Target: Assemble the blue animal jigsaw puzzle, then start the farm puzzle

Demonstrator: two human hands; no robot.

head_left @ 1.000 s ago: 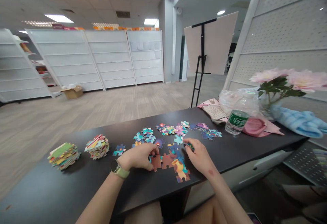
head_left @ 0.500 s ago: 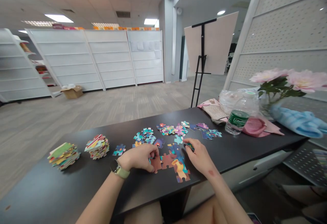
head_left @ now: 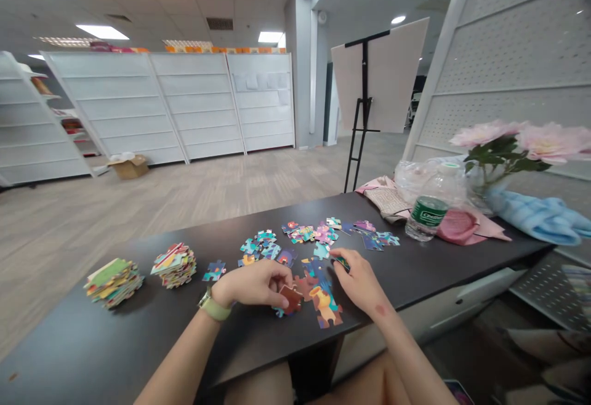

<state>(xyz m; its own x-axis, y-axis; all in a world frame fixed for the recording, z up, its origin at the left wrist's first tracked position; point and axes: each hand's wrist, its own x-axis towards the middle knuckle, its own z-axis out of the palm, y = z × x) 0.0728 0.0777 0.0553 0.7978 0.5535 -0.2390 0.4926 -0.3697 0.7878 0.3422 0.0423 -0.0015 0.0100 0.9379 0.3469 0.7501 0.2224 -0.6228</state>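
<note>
Right now the left hand [head_left: 258,282] pinches a reddish-brown puzzle piece [head_left: 290,300] between thumb and fingers, a narrow grip, just beside the left edge of the joined pieces [head_left: 327,308] on the dark table [head_left: 152,337]; whether it touches them I cannot tell. On the other side of those pieces, the right hand [head_left: 359,277] has its fingers curled closely around a small dark green piece [head_left: 342,263], mostly hidden by the hand. A watch [head_left: 213,304] with a pale green strap circles the left wrist. Beyond the hands lie loose teal pieces [head_left: 266,244], pink pieces [head_left: 325,234] and, farther to the right, dark blue pieces [head_left: 373,241]. A single blue piece [head_left: 214,271] sits near the left wrist, and past it stand two piles, a striped-topped stack [head_left: 175,265] and a green-topped stack [head_left: 113,282]. Toward the table's right end are a water bottle [head_left: 425,218], pink flowers [head_left: 547,143] and a blue cloth [head_left: 540,215].
</note>
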